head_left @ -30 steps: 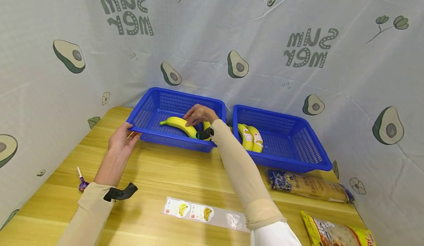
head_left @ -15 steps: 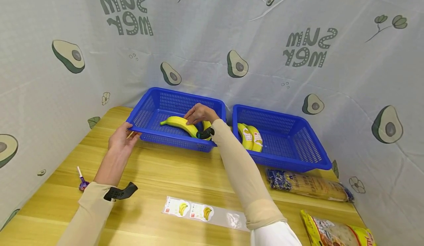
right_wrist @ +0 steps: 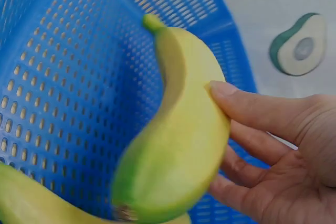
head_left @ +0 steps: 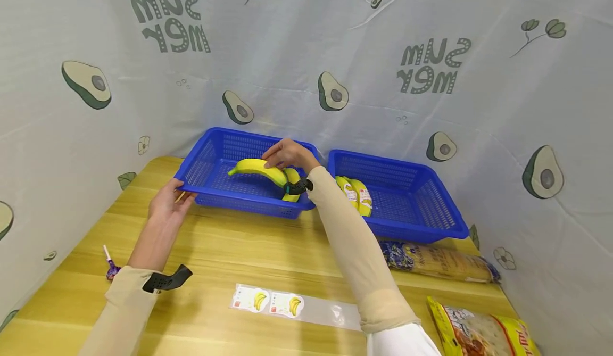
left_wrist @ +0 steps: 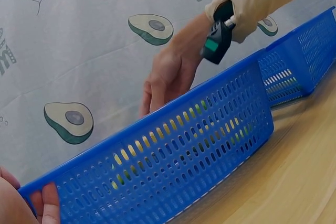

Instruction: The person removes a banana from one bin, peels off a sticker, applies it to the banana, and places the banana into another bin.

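Head view, banana: the right hand (head_left: pixel 289 154) grips 1 banana (head_left: pixel 256 167), which now sits higher than 0.5 s ago, lifted off the floor of the left blue basket (head_left: pixel 206 156) and level with its rim.
Head view, other fruit: a second banana (head_left: pixel 292 179) lies in that basket under the wrist; 2 labelled bananas (head_left: pixel 355 195) lie in the right blue basket (head_left: pixel 421 207).
Head view, left hand: the left hand (head_left: pixel 165 205) stays on the basket's near left corner, fingers curled over the rim.
Head view, table: a sticker strip (head_left: pixel 287 306) lies near the front edge.
Left wrist view: fingertips (left_wrist: pixel 44 203) pinch the basket wall (left_wrist: pixel 173 166); the right hand (left_wrist: pixel 170 74) reaches in from above.
Right wrist view: fingers (right_wrist: pixel 252 111) curl round the banana (right_wrist: pixel 181 145), held clear above the mesh.
Meaning: the banana looks to be coming out of the basket.
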Demonstrator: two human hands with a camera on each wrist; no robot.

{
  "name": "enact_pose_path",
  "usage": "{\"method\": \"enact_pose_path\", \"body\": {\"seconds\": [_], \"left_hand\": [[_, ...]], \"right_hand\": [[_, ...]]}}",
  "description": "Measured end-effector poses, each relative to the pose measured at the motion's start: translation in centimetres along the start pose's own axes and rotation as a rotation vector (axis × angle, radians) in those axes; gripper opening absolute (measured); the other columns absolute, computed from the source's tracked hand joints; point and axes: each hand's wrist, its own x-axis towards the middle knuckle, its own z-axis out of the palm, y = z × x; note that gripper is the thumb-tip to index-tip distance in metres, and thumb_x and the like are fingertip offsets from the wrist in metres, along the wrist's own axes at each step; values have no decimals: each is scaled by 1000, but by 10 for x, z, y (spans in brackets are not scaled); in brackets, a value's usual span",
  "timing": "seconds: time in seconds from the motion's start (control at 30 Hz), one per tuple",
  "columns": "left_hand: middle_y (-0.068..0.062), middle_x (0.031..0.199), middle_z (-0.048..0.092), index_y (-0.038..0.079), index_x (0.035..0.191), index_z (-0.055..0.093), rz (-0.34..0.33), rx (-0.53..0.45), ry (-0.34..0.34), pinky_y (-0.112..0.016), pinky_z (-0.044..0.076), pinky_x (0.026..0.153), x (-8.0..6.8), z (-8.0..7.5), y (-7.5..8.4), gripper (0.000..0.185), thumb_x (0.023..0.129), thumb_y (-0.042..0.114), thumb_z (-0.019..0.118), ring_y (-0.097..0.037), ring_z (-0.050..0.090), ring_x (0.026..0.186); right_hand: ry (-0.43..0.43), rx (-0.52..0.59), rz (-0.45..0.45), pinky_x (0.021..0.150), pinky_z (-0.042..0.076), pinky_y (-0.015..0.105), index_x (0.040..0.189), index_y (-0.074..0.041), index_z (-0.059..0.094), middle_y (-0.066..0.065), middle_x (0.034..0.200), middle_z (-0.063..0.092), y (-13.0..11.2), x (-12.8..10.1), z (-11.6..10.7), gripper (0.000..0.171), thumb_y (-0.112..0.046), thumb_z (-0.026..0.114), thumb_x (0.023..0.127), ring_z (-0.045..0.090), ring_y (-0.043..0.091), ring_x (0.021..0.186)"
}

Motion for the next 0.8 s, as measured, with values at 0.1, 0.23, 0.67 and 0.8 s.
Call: {"method": "enact_pose_path", "body": {"seconds": [0.1,0.23,0.67,0.8], "left_hand": [[-4,127,61,17,141,61,-10,0,19,-30,63,86,1,-4,2,40,105,1,64,-19,52,133],[-4,122,63,18,133,65,-18,-24,28,-31,64,84,2,-7,7,35,103,0,67,-18,53,133],[-3,120,61,22,135,61,-59,-105,-35,-31,61,95,1,-18,22,40,103,-2,67,-15,52,129],[-2,120,60,23,136,60,-59,-98,-42,-30,61,96,-1,-19,23,40,104,-1,66,-14,51,128]], "right_hand": [[-14,11,-6,116,50,52,138,0,72,13,148,66,-3,-7,-4,38,-8,77,101,63,30,135],[-9,20,-40,119,47,53,139,-2,71,13,149,65,-7,-19,-12,37,-10,74,104,61,30,137],[3,20,-160,98,58,36,138,-1,72,14,143,69,-10,-61,-33,32,-8,68,107,69,25,120],[7,-20,-206,79,55,29,136,-4,74,12,129,77,-6,-74,-37,30,-10,68,108,72,17,99]]}}
